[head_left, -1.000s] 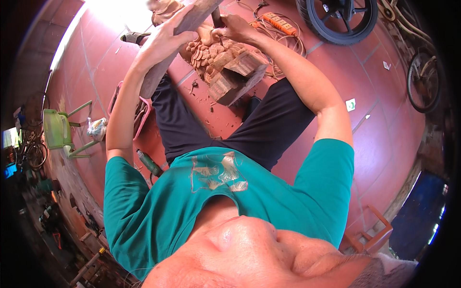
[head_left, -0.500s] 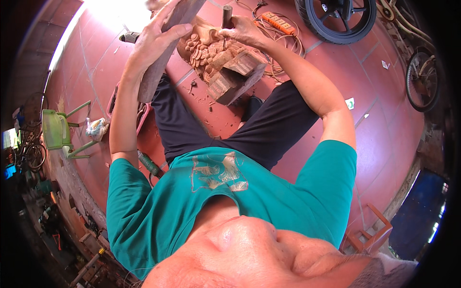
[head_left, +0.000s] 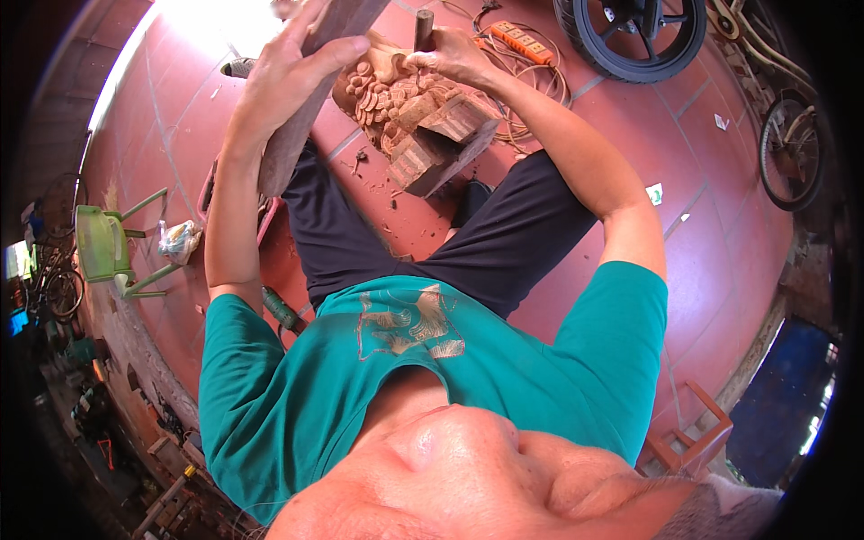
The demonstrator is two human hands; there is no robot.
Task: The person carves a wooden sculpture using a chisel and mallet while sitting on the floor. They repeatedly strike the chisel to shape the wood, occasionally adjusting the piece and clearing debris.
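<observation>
My left hand [head_left: 290, 79] is closed around a long, thick wooden bar [head_left: 310, 126], thumb laid across it; the bar's far end runs past the upper edge of the picture. In my right hand [head_left: 450, 58] is a chisel [head_left: 423, 31], its dark round handle pointing up and away and its thin blade reaching the carving below. That carving [head_left: 396, 103] is a brown wooden block with rounded, scale-like relief and squared blocks at its near end. It lies on the floor beyond my knees, partly behind the bar and my right hand.
Wood chips [head_left: 360, 162] lie on the red tiled floor [head_left: 702, 243]. An orange power strip [head_left: 522, 43] with coiled cable sits beyond my right hand, near a black wheel [head_left: 630, 40]. On the left are a green chair [head_left: 103, 243], a plastic bag [head_left: 180, 241] and a green power tool [head_left: 281, 310].
My left hand and the bar have shifted slightly, the thumb now a little farther up and right. My right hand with the chisel has barely moved, and the carving stays in place.
</observation>
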